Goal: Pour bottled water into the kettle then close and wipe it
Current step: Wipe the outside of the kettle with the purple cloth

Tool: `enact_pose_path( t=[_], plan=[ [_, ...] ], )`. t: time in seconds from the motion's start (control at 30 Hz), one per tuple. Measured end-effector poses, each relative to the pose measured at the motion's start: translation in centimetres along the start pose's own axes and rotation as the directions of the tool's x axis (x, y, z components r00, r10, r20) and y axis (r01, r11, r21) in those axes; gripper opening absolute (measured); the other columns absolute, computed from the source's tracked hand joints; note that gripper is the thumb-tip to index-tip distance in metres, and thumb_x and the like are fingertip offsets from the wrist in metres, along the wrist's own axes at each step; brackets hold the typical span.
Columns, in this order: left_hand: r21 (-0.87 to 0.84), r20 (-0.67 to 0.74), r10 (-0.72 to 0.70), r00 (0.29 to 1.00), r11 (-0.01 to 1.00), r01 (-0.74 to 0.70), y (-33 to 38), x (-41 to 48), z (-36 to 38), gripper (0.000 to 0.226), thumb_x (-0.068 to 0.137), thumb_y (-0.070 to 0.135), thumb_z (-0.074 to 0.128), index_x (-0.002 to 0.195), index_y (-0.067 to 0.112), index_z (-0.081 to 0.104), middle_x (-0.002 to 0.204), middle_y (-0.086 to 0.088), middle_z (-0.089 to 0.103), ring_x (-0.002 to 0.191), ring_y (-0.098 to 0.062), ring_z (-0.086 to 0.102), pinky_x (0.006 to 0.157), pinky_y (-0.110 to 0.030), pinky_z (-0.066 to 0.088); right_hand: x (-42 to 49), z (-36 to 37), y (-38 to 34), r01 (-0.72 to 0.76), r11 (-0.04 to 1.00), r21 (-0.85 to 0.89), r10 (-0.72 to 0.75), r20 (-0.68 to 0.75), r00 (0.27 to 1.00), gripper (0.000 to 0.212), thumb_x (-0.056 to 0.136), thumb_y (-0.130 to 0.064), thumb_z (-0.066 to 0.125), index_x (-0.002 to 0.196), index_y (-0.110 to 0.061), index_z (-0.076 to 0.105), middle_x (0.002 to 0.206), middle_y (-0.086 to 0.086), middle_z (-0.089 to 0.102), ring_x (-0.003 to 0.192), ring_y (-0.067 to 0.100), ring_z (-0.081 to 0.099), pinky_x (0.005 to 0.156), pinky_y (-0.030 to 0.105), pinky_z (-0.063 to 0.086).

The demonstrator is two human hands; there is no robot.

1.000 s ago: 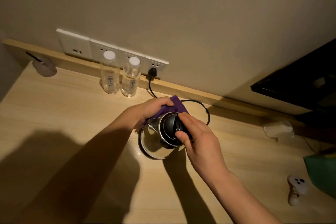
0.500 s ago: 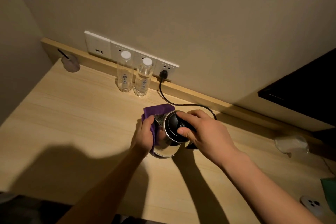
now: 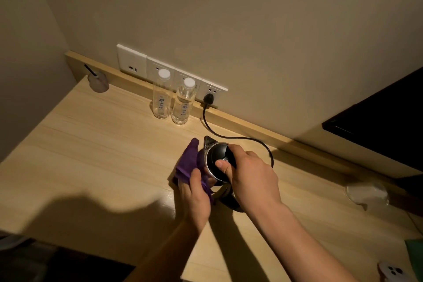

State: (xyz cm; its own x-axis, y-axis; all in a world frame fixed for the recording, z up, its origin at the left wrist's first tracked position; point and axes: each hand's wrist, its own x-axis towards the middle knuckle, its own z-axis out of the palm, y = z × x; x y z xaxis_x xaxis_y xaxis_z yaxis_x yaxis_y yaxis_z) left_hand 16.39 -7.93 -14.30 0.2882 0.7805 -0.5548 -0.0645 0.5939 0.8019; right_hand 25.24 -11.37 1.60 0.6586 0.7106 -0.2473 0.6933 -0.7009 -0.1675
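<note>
clearly the wiping step is in hand, with pouring and closing apparently behind: the lid looks down. taking the shiny steel kettle with its black domed lid (image 3: 218,162) as the landmark, well behind it and to its left two clear plastic water bottles with white caps (image 3: 162,96) stand side by side against the white wall sockets (image 3: 170,71). just left of the kettle, the left hand (image 3: 194,199) is curled closed on a crumpled purple cloth (image 3: 190,165), pressing it to the kettle's left flank. on the kettle's right, the right hand (image 3: 249,176) wraps round the top, thumb on the lid, fingers closed about the handle side. a black power cord (image 3: 231,136) loops behind the kettle to the wall plug. next, i judge, the cloth must sweep round the body while the right hand steadies or turns it, without tipping the kettle or snagging the cord.
</note>
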Motion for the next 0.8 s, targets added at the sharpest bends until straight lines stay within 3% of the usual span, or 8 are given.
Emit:
enact_pose_path(
  t=[0.1,0.2,0.3,0.4,0.47,0.57,0.7,0.8],
  plan=[
    [0.153,0.019,0.056,0.998,0.986,-0.058,1.3,1.5,0.1,0.049,0.084,0.076,0.044,0.112,0.044,0.068,0.106,0.001,0.067,0.104,-0.027,0.067,0.092,-0.039,0.056,0.4,0.1,-0.5,-0.081,0.996,0.027,0.08,0.049,0.996,0.052,0.099,-0.064,0.049,0.133,-0.025,0.047,0.115,0.01,0.064,0.099,0.037,0.066,0.07,0.038,0.046],
    [0.334,0.251,-0.135,0.959,0.942,0.045,5.3,6.5,-0.4,0.078,0.073,0.082,0.046,0.125,0.029,0.068,0.128,-0.017,0.067,0.12,-0.04,0.063,0.108,-0.061,0.048,1.3,0.3,-1.3,-0.197,0.967,0.161,0.176,0.134,0.975,0.056,0.099,-0.064,0.052,0.127,-0.016,0.046,0.119,0.015,0.062,0.097,0.035,0.062,0.072,0.037,0.044],
    [0.324,0.285,-0.229,0.931,0.937,0.131,6.3,7.5,-0.1,0.099,0.065,0.083,0.053,0.14,0.018,0.058,0.143,-0.017,0.062,0.132,-0.042,0.059,0.111,-0.064,0.046,2.0,0.0,-1.5,-0.27,0.929,0.252,0.22,0.209,0.953,0.06,0.098,-0.063,0.055,0.127,-0.013,0.043,0.125,0.016,0.063,0.105,0.036,0.065,0.082,0.045,0.056],
    [0.286,0.231,-0.066,0.971,0.958,-0.003,4.7,5.0,-0.8,0.069,0.078,0.078,0.045,0.126,0.033,0.067,0.132,-0.013,0.065,0.124,-0.037,0.062,0.109,-0.061,0.047,2.5,-0.5,-1.2,-0.313,0.896,0.315,0.232,0.268,0.935,0.063,0.096,-0.062,0.059,0.128,-0.011,0.042,0.126,0.015,0.064,0.107,0.036,0.067,0.089,0.051,0.06],
    [0.222,0.162,0.056,0.985,0.971,-0.092,2.7,2.4,-1.0,0.038,0.087,0.07,0.044,0.115,0.057,0.066,0.12,0.011,0.066,0.115,-0.017,0.065,0.103,-0.044,0.054,2.7,-0.7,-1.1,-0.326,0.889,0.323,0.235,0.289,0.928,0.063,0.096,-0.062,0.059,0.128,-0.01,0.042,0.123,0.013,0.064,0.104,0.033,0.067,0.083,0.045,0.061],
    [0.093,0.085,0.168,0.982,0.98,-0.176,0.2,-0.6,-0.7,0.034,0.088,0.065,0.05,0.121,0.071,0.058,0.121,0.032,0.066,0.124,-0.013,0.061,0.106,-0.035,0.047,2.8,-0.7,-0.9,-0.305,0.904,0.299,0.217,0.293,0.931,0.066,0.097,-0.063,0.058,0.13,-0.008,0.043,0.123,0.013,0.065,0.105,0.031,0.066,0.077,0.038,0.054],
    [0.16,0.216,0.178,0.96,0.964,-0.215,0.3,1.7,-1.7,0.043,0.09,0.069,0.049,0.131,0.059,0.058,0.139,0.004,0.059,0.132,-0.022,0.057,0.113,-0.047,0.045,2.8,-0.6,-1.0,-0.286,0.907,0.31,0.201,0.279,0.939,0.063,0.097,-0.063,0.057,0.128,-0.009,0.048,0.114,0.009,0.064,0.098,0.028,0.067,0.076,0.04,0.058],
    [0.298,0.264,0.005,0.964,0.951,-0.087,3.3,6.4,-0.9,0.047,0.083,0.078,0.045,0.111,0.049,0.07,0.126,-0.012,0.065,0.119,-0.032,0.064,0.107,-0.059,0.048,2.8,-0.4,-1.1,-0.277,0.911,0.306,0.204,0.25,0.947,0.058,0.097,-0.062,0.058,0.125,-0.011,0.051,0.109,0.007,0.065,0.092,0.026,0.066,0.07,0.037,0.056]
  ],
)
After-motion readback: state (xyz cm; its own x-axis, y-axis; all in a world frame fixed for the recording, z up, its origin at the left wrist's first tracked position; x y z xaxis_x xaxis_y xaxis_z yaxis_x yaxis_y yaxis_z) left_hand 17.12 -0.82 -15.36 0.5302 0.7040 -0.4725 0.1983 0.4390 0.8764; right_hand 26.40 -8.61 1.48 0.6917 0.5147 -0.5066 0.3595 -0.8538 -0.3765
